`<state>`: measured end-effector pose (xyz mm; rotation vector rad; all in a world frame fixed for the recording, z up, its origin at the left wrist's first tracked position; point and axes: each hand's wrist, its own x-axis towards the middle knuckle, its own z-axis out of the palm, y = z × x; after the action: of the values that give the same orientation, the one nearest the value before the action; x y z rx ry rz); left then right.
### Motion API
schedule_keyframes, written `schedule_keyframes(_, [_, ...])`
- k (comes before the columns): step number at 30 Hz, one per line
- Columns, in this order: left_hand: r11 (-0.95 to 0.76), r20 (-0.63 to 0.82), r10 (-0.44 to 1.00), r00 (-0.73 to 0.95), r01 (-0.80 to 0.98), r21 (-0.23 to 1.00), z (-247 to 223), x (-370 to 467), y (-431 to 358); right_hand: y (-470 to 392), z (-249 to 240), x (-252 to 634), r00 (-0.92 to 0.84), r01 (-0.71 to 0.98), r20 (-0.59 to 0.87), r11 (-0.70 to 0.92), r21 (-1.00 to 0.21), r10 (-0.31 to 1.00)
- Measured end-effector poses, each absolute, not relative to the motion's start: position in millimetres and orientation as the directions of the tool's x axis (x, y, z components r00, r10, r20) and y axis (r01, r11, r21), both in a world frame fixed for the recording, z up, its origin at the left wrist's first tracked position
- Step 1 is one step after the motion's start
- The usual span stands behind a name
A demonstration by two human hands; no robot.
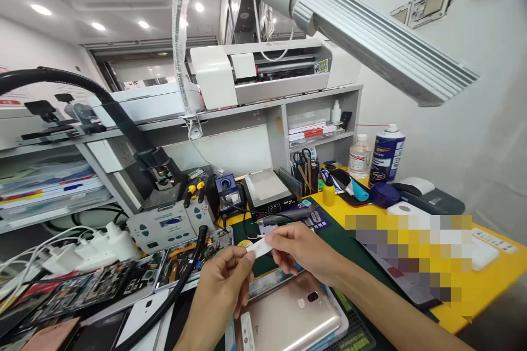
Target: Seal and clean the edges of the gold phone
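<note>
Both my hands pinch a small white strip [261,248], one at each end, above the work mat. My left hand [226,282] grips its near left end between thumb and finger. At the far right end, the fingers of my right hand [302,249] are closed on it. Whether it is paper, tape or plastic cannot be made out. Just below lies a gold phone [288,312], back side up, with a white label [247,332] along its left edge. A grey-white surface shows under the phone.
Loose phone parts [82,290] crowd the left, crossed by a black hose [177,293]. A grey soldering station [171,225] stands behind. Above hangs a lamp [382,38]. A yellow bottle [329,192] and a blue spray can [387,156] stand at the back right.
</note>
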<state>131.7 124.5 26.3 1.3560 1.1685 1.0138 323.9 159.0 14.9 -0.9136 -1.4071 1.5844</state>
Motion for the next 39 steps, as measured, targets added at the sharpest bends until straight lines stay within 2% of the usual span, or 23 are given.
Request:
schedule_keyframes(5, [-0.008,-0.007,0.983,0.186,0.079,0.997,22.1,127.9,125.9,156.3,18.2,322.4,-0.446,-0.164,-0.022,-0.107,-0.981,0.895])
schedule_keyframes(11, [-0.015,0.002,0.982,0.189,0.068,0.998,23.8,130.6,122.7,150.0,24.3,318.6,-0.575,-0.245,-0.077,-0.261,-0.934,0.814])
schedule_keyframes(18, [-0.087,0.074,0.988,0.132,0.096,0.992,28.6,135.3,118.3,149.9,17.6,318.1,-0.542,-0.259,-0.117,-0.298,-0.919,0.832])
schedule_keyframes(32, [-0.117,0.081,0.975,0.205,0.169,0.979,20.5,129.9,121.1,151.4,21.9,320.3,-0.535,-0.334,-0.213,-0.436,-0.835,0.818])
schedule_keyframes(39, [-0.268,0.194,0.947,0.257,0.293,0.918,23.6,124.9,120.4,151.6,22.0,323.6,-0.552,-0.288,-0.197,-0.406,-0.867,0.811])
